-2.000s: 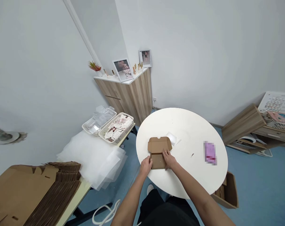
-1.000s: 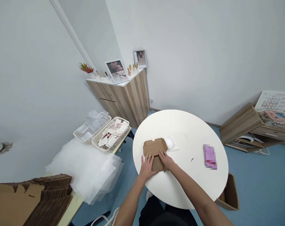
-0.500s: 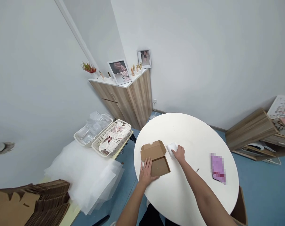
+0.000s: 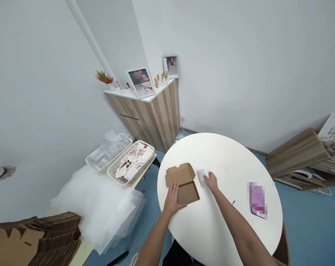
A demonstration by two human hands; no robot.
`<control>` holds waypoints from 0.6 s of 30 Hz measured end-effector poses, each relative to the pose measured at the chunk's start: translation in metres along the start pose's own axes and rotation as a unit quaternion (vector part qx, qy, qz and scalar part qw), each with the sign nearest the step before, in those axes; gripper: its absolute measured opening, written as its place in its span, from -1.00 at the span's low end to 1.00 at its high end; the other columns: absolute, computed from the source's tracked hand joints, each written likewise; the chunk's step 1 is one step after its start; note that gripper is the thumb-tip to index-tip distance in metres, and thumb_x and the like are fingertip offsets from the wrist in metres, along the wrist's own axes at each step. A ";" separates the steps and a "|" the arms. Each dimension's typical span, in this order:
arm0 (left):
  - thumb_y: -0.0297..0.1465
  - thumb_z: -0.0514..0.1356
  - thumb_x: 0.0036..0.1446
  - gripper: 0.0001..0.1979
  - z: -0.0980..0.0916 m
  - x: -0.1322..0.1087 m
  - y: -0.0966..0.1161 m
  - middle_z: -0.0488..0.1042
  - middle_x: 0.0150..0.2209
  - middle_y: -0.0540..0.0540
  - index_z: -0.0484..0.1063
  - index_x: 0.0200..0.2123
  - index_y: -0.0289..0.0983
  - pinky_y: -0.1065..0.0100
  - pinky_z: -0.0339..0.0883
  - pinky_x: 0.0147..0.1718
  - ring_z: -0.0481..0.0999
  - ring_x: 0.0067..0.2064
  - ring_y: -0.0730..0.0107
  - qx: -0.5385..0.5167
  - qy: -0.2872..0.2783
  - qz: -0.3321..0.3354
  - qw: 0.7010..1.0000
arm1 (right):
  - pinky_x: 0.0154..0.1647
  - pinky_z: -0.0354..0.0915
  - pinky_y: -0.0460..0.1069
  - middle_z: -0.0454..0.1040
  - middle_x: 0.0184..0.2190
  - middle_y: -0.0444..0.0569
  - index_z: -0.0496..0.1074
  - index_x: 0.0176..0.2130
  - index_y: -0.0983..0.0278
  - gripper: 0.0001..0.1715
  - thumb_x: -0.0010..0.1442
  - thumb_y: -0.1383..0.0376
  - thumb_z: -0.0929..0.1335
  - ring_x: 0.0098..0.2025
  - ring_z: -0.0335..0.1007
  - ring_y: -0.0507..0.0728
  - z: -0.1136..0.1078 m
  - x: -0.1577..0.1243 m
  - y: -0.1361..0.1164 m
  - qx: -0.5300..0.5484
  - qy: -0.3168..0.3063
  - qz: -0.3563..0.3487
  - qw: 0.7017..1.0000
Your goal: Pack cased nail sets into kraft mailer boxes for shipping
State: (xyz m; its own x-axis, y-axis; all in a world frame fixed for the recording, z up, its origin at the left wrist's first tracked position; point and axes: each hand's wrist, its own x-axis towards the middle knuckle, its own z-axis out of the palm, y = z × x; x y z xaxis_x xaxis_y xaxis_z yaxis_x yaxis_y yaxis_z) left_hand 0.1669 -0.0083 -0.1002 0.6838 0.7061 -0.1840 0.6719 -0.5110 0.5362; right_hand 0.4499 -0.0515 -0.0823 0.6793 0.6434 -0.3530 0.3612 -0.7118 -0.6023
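The left hand [image 4: 172,199] is lying flat on the round white table [image 4: 225,159] at the near left corner of a small open cardboard box [image 4: 188,193]; its fingers are spreading loosely and their tips are touching the box's shallow tray, gripping nothing. The box is sitting on the left part of the tabletop, its lid [image 4: 179,174] lying folded back flat on the far side. The right hand [image 4: 211,182] is reaching just past the tray's right edge, fingertips resting on a small white packet [image 4: 201,173] that is lying on the table beside the lid; the fingers seem to be curling over the packet, though the view is too small to tell whether they are pinching it or only touching it. A pink blurred object [image 4: 257,201] is lying near the right rim of the table, well apart from both hands. To the left a lower side table is carrying a white basket [image 4: 141,174] of small printed sachets, a clear-filled tray [image 4: 87,160] beside it, a heap of clear plastic sheets [image 4: 101,207] and a stack of flat cardboard blanks [image 4: 54,236]; a wooden cabinet [image 4: 153,111] is standing in the corner behind.
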 end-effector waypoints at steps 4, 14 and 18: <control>-0.02 0.36 -0.16 0.21 0.000 0.004 0.003 -0.20 0.40 -0.26 -0.29 0.37 -0.26 -0.05 -0.10 0.29 -0.32 0.40 -0.02 -0.034 -0.013 0.027 0.999 | -0.03 0.28 0.04 0.46 -0.03 0.05 0.35 0.01 0.26 -0.55 0.15 0.15 0.27 -0.02 0.36 0.21 -0.023 -0.012 -0.013 0.110 0.005 -0.125 0.986; -0.11 0.43 -0.24 0.36 0.024 0.007 0.032 -0.28 0.41 -0.31 -0.51 0.36 -0.20 -0.13 -0.08 0.29 -0.27 0.39 -0.10 -0.095 -0.031 0.093 0.991 | -0.30 0.15 -0.06 0.49 -0.28 -0.09 0.40 -0.21 0.23 -0.58 -0.14 0.47 0.42 -0.24 0.37 0.13 -0.005 -0.067 -0.023 -0.146 -0.256 -0.214 0.931; -0.12 0.42 -0.21 0.32 0.028 0.011 0.037 -0.29 0.40 -0.32 -0.46 0.37 -0.22 -0.12 -0.10 0.30 -0.29 0.39 -0.09 -0.094 -0.055 0.103 0.989 | -0.21 0.17 -0.05 0.48 -0.17 -0.04 0.43 -0.18 0.26 -0.59 -0.10 0.48 0.42 -0.14 0.37 0.15 0.011 -0.081 -0.013 -0.148 -0.252 -0.214 0.932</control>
State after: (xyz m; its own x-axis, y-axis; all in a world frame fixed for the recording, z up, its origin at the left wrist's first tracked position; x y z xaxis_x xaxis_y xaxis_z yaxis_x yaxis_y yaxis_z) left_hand 0.2070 -0.0330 -0.1051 0.8343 0.5336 -0.1384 0.4579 -0.5310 0.7130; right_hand 0.3830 -0.0911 -0.0533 0.0726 0.8835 -0.4627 0.7414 -0.3582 -0.5675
